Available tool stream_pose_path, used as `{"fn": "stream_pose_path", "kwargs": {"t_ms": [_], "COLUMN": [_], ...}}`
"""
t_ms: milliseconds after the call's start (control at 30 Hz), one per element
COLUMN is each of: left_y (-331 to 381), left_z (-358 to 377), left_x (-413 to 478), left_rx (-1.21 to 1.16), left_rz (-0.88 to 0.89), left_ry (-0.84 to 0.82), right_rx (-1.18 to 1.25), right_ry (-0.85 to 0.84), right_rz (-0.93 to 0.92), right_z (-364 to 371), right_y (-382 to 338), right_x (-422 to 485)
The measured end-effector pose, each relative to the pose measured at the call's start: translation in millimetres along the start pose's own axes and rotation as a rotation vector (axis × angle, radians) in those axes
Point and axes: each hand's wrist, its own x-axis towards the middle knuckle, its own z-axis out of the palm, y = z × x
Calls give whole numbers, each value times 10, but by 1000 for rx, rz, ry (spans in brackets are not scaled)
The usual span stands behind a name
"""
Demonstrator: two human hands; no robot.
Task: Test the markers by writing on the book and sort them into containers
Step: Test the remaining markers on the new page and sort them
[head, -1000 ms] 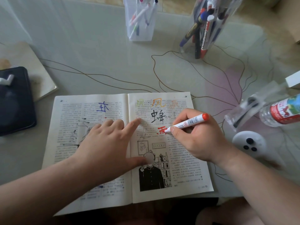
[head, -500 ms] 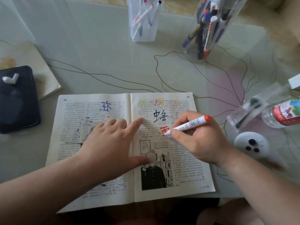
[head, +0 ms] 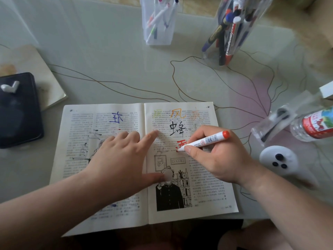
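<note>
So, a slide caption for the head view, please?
Right hand tests red marker on book; left hand presses it flat.

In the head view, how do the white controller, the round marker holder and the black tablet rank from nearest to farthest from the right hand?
1. White controller, just right of the right hand, which grips the red marker.
2. Round marker holder, at the back.
3. Black tablet, far left.

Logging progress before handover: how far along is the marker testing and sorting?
Done: blue, orange and black characters on the book. In hand: the right hand writes red with the red marker; the left hand presses the pages flat. Left: sort this marker; which of the square container and round container holds untested ones is unclear.
</note>
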Motion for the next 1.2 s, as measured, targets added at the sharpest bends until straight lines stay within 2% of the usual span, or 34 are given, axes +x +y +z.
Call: {"fn": "stream_pose_path", "kwargs": {"t_ms": [200, 333, 500, 767, 1033, 1200], "left_y": [-5, -3, -2, 1, -1, 1], "left_z": [2, -6, -5, -13, -11, -10], "left_x": [1, -1, 0, -2, -2, -1], "left_rx": [3, 2, -4, -7, -2, -1], "left_rz": [5, 4, 1, 1, 7, 5], "left_ry": [4, 0, -9, -11, -1, -2], "right_rx": [-12, -10, 19, -18, -19, -19], "right_ry": [-19, -106, -20, 2, -73, -48], "right_rz": [10, 38, 19, 64, 21, 37], "right_z": [8, -14, -26, -14, -24, -28], "right_y": [5, -21, -4, 9, -39, 0], "right_x": [-7, -6, 10, 17, -14, 2]}}
